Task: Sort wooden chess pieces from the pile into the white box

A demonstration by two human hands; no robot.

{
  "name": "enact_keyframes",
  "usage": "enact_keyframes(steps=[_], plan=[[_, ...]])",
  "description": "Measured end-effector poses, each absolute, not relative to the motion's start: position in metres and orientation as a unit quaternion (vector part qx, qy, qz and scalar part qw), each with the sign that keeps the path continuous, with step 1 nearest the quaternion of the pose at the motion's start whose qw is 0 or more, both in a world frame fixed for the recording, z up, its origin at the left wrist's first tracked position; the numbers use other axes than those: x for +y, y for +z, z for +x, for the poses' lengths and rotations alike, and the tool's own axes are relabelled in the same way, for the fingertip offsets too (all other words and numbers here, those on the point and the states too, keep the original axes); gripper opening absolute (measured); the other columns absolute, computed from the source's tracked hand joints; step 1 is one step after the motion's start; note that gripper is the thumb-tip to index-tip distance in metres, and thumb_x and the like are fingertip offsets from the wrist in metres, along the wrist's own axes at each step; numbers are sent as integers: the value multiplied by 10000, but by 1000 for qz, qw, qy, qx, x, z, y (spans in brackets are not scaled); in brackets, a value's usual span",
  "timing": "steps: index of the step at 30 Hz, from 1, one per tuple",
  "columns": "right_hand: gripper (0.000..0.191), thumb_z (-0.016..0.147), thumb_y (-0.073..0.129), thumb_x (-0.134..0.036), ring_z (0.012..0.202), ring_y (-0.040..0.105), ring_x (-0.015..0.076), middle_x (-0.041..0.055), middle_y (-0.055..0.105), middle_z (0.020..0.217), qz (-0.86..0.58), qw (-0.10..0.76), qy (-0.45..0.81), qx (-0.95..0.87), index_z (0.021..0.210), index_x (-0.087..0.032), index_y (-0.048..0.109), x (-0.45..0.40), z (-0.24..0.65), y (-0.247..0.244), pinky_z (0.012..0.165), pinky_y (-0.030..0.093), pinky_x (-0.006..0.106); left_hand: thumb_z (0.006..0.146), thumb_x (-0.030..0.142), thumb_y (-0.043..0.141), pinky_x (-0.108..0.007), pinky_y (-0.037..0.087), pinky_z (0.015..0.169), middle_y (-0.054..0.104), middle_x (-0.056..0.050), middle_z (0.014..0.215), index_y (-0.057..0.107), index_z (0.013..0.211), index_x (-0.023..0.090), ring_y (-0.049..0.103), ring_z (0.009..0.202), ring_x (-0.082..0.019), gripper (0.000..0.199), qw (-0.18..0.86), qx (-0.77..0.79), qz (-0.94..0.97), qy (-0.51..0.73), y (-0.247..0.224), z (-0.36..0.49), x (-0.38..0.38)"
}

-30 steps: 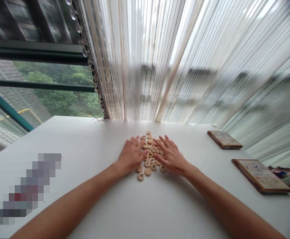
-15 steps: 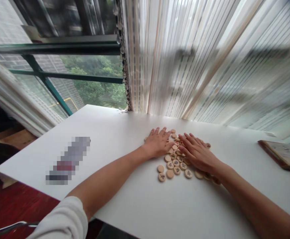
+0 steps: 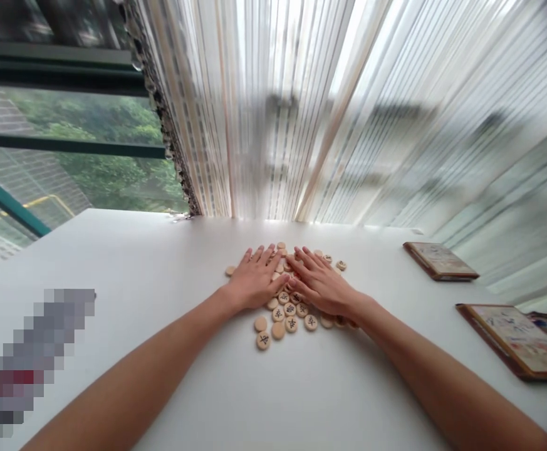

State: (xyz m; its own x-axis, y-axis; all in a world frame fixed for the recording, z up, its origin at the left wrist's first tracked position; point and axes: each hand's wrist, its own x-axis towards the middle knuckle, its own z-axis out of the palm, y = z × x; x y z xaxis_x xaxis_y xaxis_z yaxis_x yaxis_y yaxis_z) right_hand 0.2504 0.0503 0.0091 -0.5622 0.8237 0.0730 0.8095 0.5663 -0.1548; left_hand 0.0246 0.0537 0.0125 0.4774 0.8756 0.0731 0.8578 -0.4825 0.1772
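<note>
Loosely heaped on a white table [image 3: 254, 401], round wooden pieces [image 3: 290, 309] lie beneath and between two palm-down hands. The left hand [image 3: 257, 279] and right hand [image 3: 322, 283] rest over the pile, fingers stretched out and slightly spread, closed round nothing; how many pieces the palms cover cannot be told. The two thumbs nearly meet over the middle. More pieces show just beyond the fingertips, a few past the right hand's far side, one just beside the left hand, and several on the near side, some partly under the right wrist. Many face-up pieces bear dark Chinese characters, too small to read surely; others show plain wood. Well apart to the right lie two flat brown-edged boards [image 3: 517, 338], their pale tops marked with dark strokes that stay illegible. Far left is a pixelated grey object [image 3: 33, 357], any lettering hidden. Behind hangs a striped sheer curtain [image 3: 273, 125].
</note>
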Motion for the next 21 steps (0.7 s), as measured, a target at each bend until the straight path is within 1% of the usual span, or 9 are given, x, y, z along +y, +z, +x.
enact_keyframes(steps=[3,6,9,11,14,17,21], plan=[[749,1104,259,-653,1665,134,337,149,193,1788,-489,84,51,-867,1704,-208,313,56,257,11,1332,181,570,1091,594,248,-556,196,1328,318,-169,1752,347,1673,158,303,1623,-351,734,32,527,845,92,14,25,53],[770,1103,230,-656,1661,142,369,180,193,1786,-525,93,40,-845,1709,-186,293,62,266,16,1312,204,611,1092,577,255,-540,150,1342,379,-177,1724,387,1651,147,316,1616,-340,718,9,551,827,107,15,24,53],[814,1084,224,-703,1655,185,360,191,242,1772,-535,80,44,-840,1707,-185,297,65,275,18,1305,241,588,1078,593,277,-569,148,1337,414,-184,1703,394,1650,142,339,1598,-377,738,1,588,801,113,13,24,54],[860,1066,232,-738,1648,204,371,206,258,1763,-538,67,51,-839,1711,-172,279,64,276,15,1299,248,601,1070,613,260,-635,178,1309,415,-203,1697,383,1656,134,345,1584,-427,766,3,619,777,114,9,23,56],[911,1050,237,-763,1653,163,389,210,222,1769,-541,59,53,-837,1718,-143,241,61,271,5,1304,204,629,1062,649,207,-707,216,1265,404,-212,1701,395,1653,147,341,1576,-465,798,12,647,755,107,3,21,60],[904,1053,245,-754,1655,149,390,196,206,1776,-537,69,49,-840,1709,-132,272,59,263,-2,1318,173,610,1053,677,201,-693,205,1274,376,-197,1720,400,1654,172,317,1592,-454,810,20,648,755,98,0,19,63],[842,1084,279,-672,1639,215,414,235,268,1753,-533,108,33,-838,1683,-81,323,59,260,2,1297,228,631,1052,682,192,-652,196,1291,366,-195,1726,373,1665,166,317,1597,-437,821,22,645,757,97,1,18,63]])
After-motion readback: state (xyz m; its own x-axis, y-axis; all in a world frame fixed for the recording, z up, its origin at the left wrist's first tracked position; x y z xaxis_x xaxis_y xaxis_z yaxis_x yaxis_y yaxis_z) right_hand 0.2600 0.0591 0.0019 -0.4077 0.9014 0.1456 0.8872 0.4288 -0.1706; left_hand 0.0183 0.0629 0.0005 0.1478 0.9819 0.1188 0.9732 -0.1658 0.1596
